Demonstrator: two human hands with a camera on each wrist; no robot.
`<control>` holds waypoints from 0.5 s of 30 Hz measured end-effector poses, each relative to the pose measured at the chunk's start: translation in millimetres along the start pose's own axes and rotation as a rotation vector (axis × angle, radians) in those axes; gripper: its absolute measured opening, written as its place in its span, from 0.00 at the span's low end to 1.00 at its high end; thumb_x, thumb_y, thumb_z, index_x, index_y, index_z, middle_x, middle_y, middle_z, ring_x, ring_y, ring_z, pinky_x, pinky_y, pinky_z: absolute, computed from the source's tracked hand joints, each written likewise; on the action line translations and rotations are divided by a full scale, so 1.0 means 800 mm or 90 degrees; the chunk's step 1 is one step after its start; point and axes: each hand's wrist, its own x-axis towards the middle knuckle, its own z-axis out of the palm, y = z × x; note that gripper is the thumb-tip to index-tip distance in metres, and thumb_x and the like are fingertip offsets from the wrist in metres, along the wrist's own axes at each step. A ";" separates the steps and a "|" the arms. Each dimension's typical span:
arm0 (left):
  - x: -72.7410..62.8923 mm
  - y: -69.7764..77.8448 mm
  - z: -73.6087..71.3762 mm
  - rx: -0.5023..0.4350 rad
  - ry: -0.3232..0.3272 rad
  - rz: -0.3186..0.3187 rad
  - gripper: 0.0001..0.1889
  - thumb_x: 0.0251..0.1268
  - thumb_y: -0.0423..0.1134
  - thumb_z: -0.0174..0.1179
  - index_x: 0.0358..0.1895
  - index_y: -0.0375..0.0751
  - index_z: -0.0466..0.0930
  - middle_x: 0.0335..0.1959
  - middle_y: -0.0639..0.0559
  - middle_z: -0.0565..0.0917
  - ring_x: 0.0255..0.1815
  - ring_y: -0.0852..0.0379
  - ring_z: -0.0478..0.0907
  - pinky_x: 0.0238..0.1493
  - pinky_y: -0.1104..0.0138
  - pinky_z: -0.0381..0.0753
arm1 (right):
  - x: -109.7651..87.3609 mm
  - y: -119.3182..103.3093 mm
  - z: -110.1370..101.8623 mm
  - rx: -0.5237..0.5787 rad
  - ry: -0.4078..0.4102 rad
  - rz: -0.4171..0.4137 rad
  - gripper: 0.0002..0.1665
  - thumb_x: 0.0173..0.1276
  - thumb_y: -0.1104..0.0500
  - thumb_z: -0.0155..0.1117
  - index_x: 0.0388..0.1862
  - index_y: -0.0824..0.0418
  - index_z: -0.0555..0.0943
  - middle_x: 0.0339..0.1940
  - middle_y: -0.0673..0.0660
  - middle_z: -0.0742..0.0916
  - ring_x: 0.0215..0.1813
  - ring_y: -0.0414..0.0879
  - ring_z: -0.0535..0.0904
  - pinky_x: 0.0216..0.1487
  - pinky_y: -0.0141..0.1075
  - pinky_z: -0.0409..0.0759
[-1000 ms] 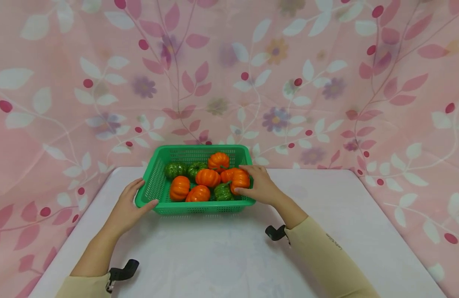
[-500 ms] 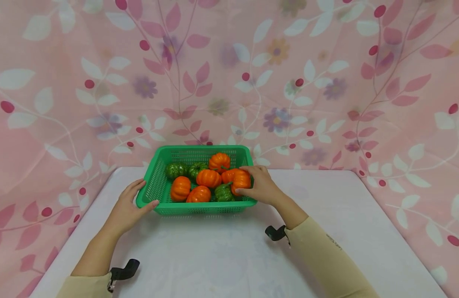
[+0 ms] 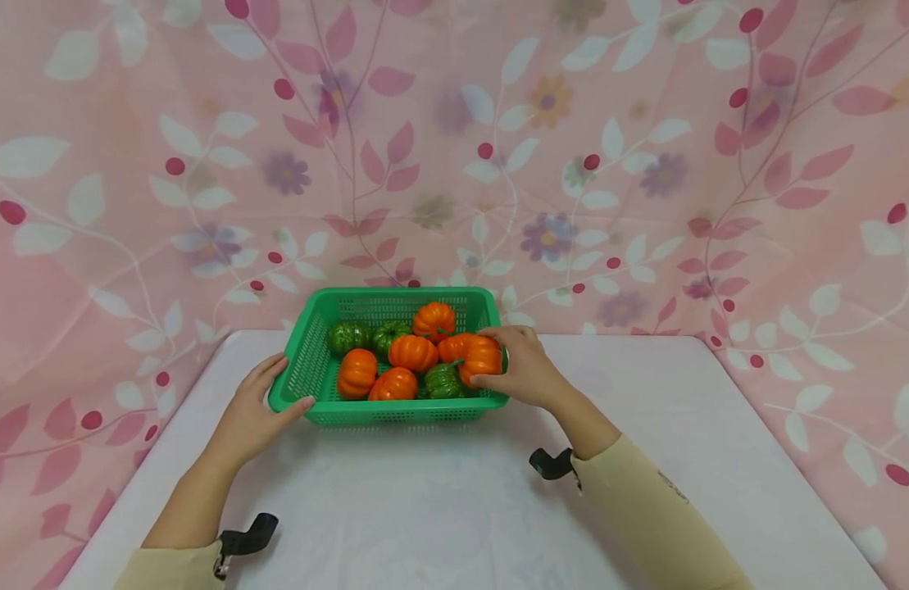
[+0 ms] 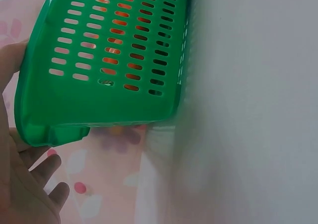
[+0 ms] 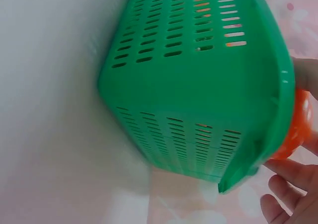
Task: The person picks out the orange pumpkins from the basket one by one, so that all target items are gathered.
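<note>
A green plastic basket holds several small pumpkins. My left hand holds the basket's near left corner, thumb on the front rim and fingers at the left side. At the right end, my right hand grips an orange pumpkin between thumb and fingers. In the right wrist view this pumpkin shows just above the basket's rim, partly hidden behind it. Beside it lie a green pumpkin and another orange pumpkin, which it partly covers.
More orange pumpkins and dark green pumpkins lie in the basket. The basket stands at the back of a white-covered table. Behind rises a pink floral curtain.
My right hand has shifted slightly to the right with the orange pumpkin in its grip. The left hand and the basket stay in place.
</note>
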 end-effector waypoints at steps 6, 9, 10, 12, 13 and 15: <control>0.000 -0.001 0.000 0.004 0.001 0.002 0.47 0.62 0.53 0.69 0.76 0.29 0.58 0.77 0.35 0.58 0.75 0.30 0.54 0.67 0.31 0.57 | -0.009 -0.004 -0.014 0.022 0.006 0.025 0.42 0.55 0.41 0.79 0.66 0.50 0.75 0.65 0.60 0.73 0.67 0.57 0.64 0.58 0.60 0.77; 0.000 -0.003 0.001 0.003 -0.001 0.000 0.47 0.62 0.54 0.69 0.76 0.29 0.57 0.77 0.35 0.58 0.75 0.30 0.54 0.67 0.31 0.57 | -0.013 -0.002 -0.023 0.042 0.025 0.033 0.42 0.56 0.41 0.78 0.67 0.50 0.73 0.63 0.61 0.73 0.64 0.57 0.66 0.55 0.58 0.79; 0.000 -0.004 0.001 0.002 -0.001 0.000 0.47 0.63 0.54 0.69 0.76 0.30 0.57 0.77 0.35 0.58 0.75 0.30 0.54 0.67 0.31 0.57 | -0.015 -0.001 -0.026 0.049 0.036 0.038 0.42 0.56 0.41 0.78 0.67 0.49 0.73 0.62 0.60 0.74 0.63 0.57 0.67 0.54 0.57 0.80; 0.001 -0.005 0.003 -0.001 -0.002 -0.001 0.47 0.63 0.54 0.68 0.76 0.30 0.57 0.77 0.35 0.58 0.75 0.30 0.54 0.66 0.31 0.57 | -0.018 0.004 -0.032 0.062 0.062 0.041 0.42 0.55 0.41 0.79 0.67 0.49 0.73 0.61 0.58 0.75 0.61 0.55 0.68 0.54 0.55 0.79; 0.001 -0.005 0.003 -0.002 -0.002 0.000 0.47 0.63 0.54 0.68 0.76 0.30 0.57 0.77 0.35 0.58 0.75 0.30 0.54 0.66 0.31 0.57 | -0.019 0.006 -0.035 0.066 0.076 0.038 0.42 0.56 0.42 0.79 0.67 0.50 0.73 0.60 0.57 0.76 0.60 0.55 0.68 0.55 0.54 0.78; 0.001 -0.005 0.003 -0.002 -0.002 0.000 0.47 0.63 0.54 0.68 0.76 0.30 0.57 0.77 0.35 0.58 0.75 0.30 0.54 0.66 0.31 0.57 | -0.022 0.012 -0.041 0.078 0.102 0.034 0.41 0.56 0.43 0.79 0.66 0.50 0.74 0.60 0.55 0.77 0.61 0.54 0.68 0.56 0.53 0.76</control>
